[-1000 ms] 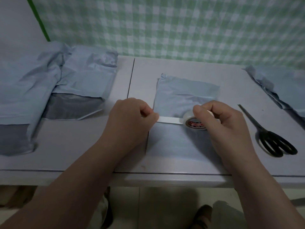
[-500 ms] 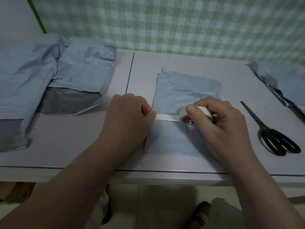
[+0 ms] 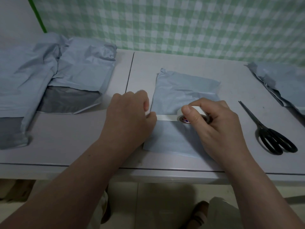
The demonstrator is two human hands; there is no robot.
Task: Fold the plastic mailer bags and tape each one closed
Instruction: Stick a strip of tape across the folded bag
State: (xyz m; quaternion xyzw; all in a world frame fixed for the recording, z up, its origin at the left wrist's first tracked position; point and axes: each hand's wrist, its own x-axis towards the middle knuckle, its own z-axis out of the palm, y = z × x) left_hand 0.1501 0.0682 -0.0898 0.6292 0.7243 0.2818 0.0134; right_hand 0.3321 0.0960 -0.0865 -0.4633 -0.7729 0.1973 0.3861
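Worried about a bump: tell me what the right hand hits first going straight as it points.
Probably the left hand, which pinches the strip; from the roll to there, only strip over the mailer.

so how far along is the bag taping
Done: the middle bag lies folded. In hand: the left hand pinches the tape end while the right hand holds the roll over that bag. Left: the strip is uncut, scissors lie aside, and the left pile looks unfolded.
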